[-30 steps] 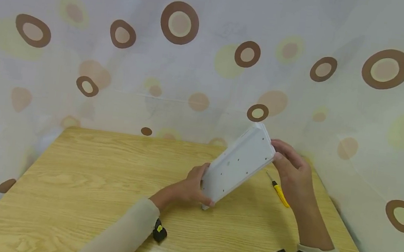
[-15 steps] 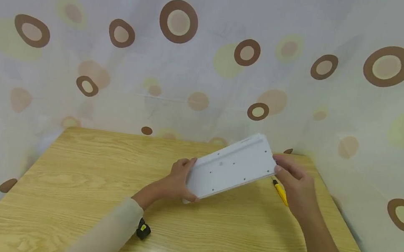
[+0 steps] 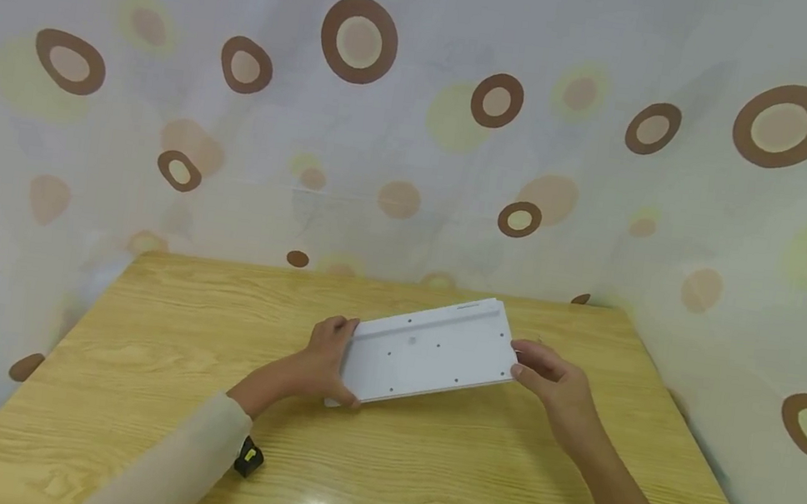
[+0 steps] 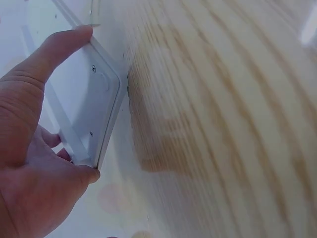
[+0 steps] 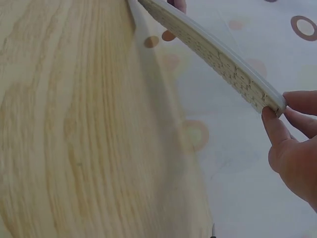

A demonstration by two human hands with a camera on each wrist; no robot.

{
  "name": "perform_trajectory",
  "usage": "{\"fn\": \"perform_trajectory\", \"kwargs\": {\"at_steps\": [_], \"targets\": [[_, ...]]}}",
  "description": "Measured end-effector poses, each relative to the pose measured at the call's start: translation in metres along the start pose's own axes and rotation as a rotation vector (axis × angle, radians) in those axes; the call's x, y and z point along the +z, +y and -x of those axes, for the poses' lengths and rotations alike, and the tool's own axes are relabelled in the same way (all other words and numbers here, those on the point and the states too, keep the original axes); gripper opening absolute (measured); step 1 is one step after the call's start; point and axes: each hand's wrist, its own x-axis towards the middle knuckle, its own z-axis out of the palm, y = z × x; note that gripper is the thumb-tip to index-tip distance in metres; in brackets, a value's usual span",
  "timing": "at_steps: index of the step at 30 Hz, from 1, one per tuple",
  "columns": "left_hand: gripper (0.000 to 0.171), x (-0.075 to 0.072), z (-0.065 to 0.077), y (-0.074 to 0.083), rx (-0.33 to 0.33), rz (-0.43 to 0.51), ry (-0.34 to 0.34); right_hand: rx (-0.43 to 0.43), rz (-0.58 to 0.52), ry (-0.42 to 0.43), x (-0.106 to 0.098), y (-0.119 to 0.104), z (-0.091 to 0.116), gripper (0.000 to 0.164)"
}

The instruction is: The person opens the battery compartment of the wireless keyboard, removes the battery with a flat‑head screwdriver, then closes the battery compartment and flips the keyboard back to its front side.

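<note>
Holding a long white plastic keyboard [image 3: 429, 354] at a tilt over the yellow wood-grain table [image 3: 451, 476], the two bare hands grasp its opposite short ends: the left hand [image 3: 322, 364] spans one end with the thumb along the near edge, and the right hand [image 3: 556, 388] pinches the other between thumb and fingers. As far as one can judge, lifting is done and the flat back is turned toward the head camera; its panel is on, and small dark metal screws [image 4: 93, 69] sit in it, so any opening seems not begun and laying the keyboard down is still left. The pale square keys [image 5: 223, 64] face away, seen only aslant from the right wrist, so their legends and condition cannot be read. Whether the lowest corner touches the wood, I cannot tell. Most of the left fingers are hidden behind the keyboard. A tiny thin tip [image 3: 540, 339] beyond the right hand is too small to identify.
</note>
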Motion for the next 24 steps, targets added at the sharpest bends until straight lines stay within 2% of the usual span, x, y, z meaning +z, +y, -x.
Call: {"fn": "perform_trajectory", "kwargs": {"at_steps": [7,18,24], "targets": [[0.131,-0.007,0.007,-0.01,-0.009,-0.036,-0.035,0.058,0.077,-0.035,0.009,0.011,-0.002,0.048],[0.13,-0.021,0.017,-0.029,-0.019,-0.097,-0.101,0.138,0.15,-0.138,0.032,0.028,-0.01,0.045],[0.127,-0.025,0.018,-0.032,-0.037,-0.093,-0.142,0.155,0.271,-0.143,0.041,0.037,-0.011,0.041]]}}
